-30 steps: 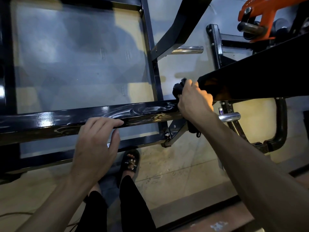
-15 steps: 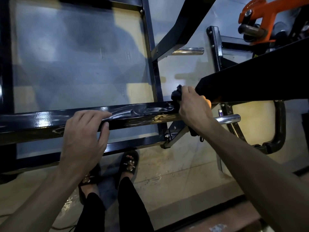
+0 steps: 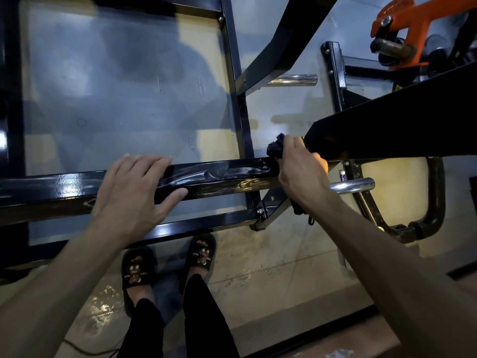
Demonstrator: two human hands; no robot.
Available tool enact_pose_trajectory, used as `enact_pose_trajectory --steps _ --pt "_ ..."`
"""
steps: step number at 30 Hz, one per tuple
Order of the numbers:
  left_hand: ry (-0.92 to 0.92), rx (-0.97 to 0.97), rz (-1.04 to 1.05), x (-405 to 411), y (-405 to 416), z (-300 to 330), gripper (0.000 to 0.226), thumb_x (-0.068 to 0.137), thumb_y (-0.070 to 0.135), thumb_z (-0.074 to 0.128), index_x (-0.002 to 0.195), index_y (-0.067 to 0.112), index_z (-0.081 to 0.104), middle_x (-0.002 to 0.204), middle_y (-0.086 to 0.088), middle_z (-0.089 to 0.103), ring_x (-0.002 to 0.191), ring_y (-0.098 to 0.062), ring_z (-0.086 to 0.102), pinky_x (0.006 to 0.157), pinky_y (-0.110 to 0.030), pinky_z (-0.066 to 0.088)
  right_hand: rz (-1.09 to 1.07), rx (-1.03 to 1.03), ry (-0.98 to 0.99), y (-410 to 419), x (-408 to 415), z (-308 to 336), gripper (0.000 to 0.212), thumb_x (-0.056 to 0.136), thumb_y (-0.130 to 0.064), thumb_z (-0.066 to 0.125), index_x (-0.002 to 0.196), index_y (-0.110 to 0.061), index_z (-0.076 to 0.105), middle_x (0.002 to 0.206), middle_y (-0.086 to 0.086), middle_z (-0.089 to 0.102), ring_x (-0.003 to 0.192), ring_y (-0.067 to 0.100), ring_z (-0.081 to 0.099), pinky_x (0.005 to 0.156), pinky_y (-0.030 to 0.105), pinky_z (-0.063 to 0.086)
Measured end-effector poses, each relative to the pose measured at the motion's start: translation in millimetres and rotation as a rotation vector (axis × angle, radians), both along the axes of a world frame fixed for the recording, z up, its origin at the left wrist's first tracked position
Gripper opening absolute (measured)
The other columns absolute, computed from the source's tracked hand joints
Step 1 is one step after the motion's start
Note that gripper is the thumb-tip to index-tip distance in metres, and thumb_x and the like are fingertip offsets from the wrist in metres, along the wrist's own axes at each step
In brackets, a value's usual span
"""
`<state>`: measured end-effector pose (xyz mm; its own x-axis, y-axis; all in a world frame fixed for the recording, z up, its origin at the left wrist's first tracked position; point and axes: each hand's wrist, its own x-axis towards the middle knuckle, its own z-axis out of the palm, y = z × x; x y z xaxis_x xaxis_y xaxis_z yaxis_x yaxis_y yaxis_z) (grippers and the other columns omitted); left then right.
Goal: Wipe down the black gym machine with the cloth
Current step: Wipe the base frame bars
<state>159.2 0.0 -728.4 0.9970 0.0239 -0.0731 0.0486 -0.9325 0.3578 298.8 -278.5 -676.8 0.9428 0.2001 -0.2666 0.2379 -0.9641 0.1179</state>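
Two bare hands work along a glossy black horizontal bar (image 3: 219, 177) of the gym machine frame, seen from the head camera looking steeply down. The right hand (image 3: 300, 171) is closed around a dark cloth (image 3: 275, 148), pressing it onto the right end of the bar, just where a broad black angled beam (image 3: 400, 125) comes in from the upper right. Part of the cloth bunches out above the knuckles, and a dark tail of it hangs below the wrist. The left hand (image 3: 134, 192) lies flat and open on the same bar, well apart from the right, fingers spread over the top face and thumb extended along the near edge; it holds nothing. Between the two hands the bar's surface shows wet, swirled streaks that catch the light. A chrome peg (image 3: 353, 186) sticks out just right of the right wrist, and a second chrome peg (image 3: 294, 80) shows higher up beside a vertical black post (image 3: 238, 99). An orange lever (image 3: 413, 19) sits in the top right corner. Below the bar, two feet in black slippers (image 3: 201, 254) stand on a pale floor (image 3: 284, 267) spotted with wet patches.
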Motion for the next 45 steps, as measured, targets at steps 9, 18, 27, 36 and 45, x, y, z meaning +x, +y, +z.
enact_pose_trajectory --steps 9,18,27,36,45 --pt "0.058 0.044 0.071 29.1 15.5 -19.6 0.070 0.101 0.065 0.027 0.132 0.013 0.063 0.124 -0.012 0.069 0.113 -0.036 0.060 0.101 -0.048 0.041 0.014 0.043 -0.039 -2.7 0.2 -7.3 0.053 0.108 -0.048 0.037 0.147 -0.012 0.032 0.120 0.009 0.061 0.087 0.028 0.067 0.066 0.035 0.040" --pt "0.063 0.108 0.089 30.2 12.3 -28.1 0.066 0.103 0.063 0.024 0.128 0.017 0.064 0.118 -0.006 0.072 0.108 -0.031 0.064 0.095 -0.046 0.041 -0.027 0.209 0.031 4.3 -11.3 -6.2 0.035 0.107 -0.044 0.045 0.126 -0.015 0.048 0.110 0.003 0.061 0.090 0.024 0.062 0.073 0.038 0.041" --pt "0.086 0.154 0.123 31.9 8.8 -27.0 0.065 0.101 0.064 0.027 0.124 0.017 0.066 0.109 -0.007 0.074 0.101 -0.033 0.065 0.091 -0.045 0.041 0.053 0.158 -0.009 20.3 -22.0 -10.3 0.033 0.106 -0.041 0.048 0.128 -0.016 0.045 0.109 0.002 0.056 0.084 0.027 0.066 0.070 0.043 0.056" --pt "0.113 0.174 0.142 33.4 7.3 -24.2 0.067 0.100 0.065 0.025 0.124 0.017 0.066 0.108 -0.008 0.074 0.102 -0.033 0.065 0.090 -0.044 0.041 0.011 0.085 -0.014 36.5 -28.6 -4.6 0.029 0.108 -0.038 0.046 0.127 -0.016 0.044 0.107 -0.001 0.053 0.075 0.024 0.061 0.059 0.038 0.042" --pt "0.098 0.176 0.158 33.7 5.7 -22.7 0.065 0.099 0.063 0.028 0.120 0.016 0.068 0.104 -0.009 0.074 0.097 -0.035 0.066 0.087 -0.045 0.043 -0.067 0.071 -0.063 8.2 -8.1 -4.4 0.029 0.108 -0.037 0.046 0.123 -0.013 0.045 0.112 0.005 0.059 0.086 0.030 0.067 0.065 0.038 0.047"
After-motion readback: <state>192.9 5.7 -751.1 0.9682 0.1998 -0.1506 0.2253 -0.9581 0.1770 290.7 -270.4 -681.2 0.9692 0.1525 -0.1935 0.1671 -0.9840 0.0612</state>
